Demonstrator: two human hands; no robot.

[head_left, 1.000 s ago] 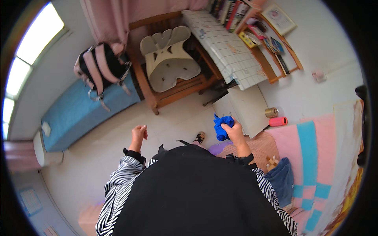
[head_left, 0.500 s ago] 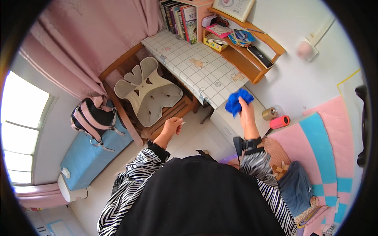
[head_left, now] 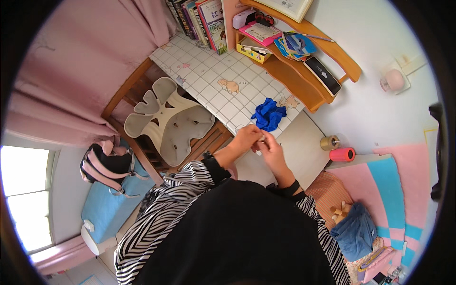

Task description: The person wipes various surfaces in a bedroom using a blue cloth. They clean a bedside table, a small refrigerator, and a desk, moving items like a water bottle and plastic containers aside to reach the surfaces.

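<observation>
My left hand (head_left: 243, 140) and my right hand (head_left: 273, 152) meet just off the near edge of the desk. The fingers of both are closed in a pinch around a small white piece (head_left: 259, 152), mostly hidden by the fingers, whose kind I cannot make out. Just beyond the fingertips, a crumpled bright blue cloth (head_left: 269, 115) lies on the desk's checked cover (head_left: 209, 71), near its right corner. Neither hand grips the cloth.
Left of the desk stands a wooden chair with a grey-white seat support (head_left: 173, 130). A wooden shelf (head_left: 304, 90) holds a phone (head_left: 322, 76) and booklets. Lower right are a red cylinder (head_left: 342, 154) and a pink-and-blue mat (head_left: 387, 190). A backpack (head_left: 107, 164) rests on a blue bench.
My right hand has let go of the blue cloth, which now lies on the desk. Both hands have come together, the left moving right and the right moving left and nearer.
</observation>
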